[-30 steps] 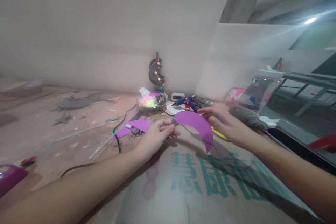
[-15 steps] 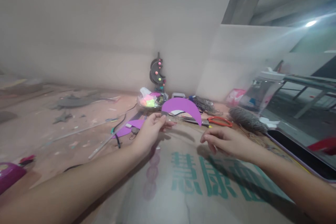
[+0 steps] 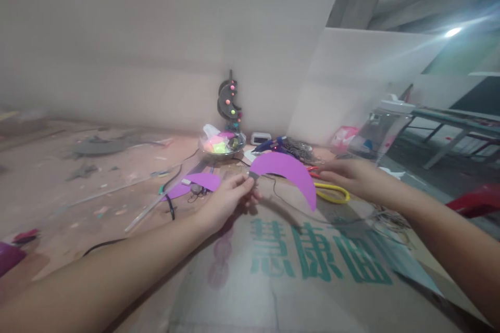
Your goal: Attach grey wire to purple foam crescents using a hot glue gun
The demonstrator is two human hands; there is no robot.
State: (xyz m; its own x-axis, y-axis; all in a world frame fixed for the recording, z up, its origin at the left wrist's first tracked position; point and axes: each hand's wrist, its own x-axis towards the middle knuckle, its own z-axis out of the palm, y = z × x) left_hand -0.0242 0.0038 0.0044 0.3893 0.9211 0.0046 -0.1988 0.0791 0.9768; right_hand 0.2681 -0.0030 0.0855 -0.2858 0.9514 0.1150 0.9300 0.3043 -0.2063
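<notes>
My left hand point(image 3: 236, 195) pinches one end of a purple crescent-shaped sheet point(image 3: 287, 167), whose other tip hangs out to the right over the cardboard. My right hand point(image 3: 347, 177), fingers stretched forward, is over a tool's red handles point(image 3: 312, 170), partly covering them; whether it touches them I cannot tell. Just below those fingers is a yellow looped handle point(image 3: 338, 195). Behind the crescent is a blue glue gun point(image 3: 269, 144). Other purple cut pieces point(image 3: 209, 181) lie left of my left hand.
A printed cardboard sheet point(image 3: 234, 302) covers the work surface. At the back stand a dish of colourful bits point(image 3: 221, 148) and a dark crescent ornament with coloured balls point(image 3: 228, 99). Grey yarn point(image 3: 299, 150), a small white device point(image 3: 261, 138) and a clear container point(image 3: 380, 127) are farther right.
My right hand has moved forward and right to the red handles. My left hand still grips the crescent, now tilted lower to the right. The view has shifted slightly.
</notes>
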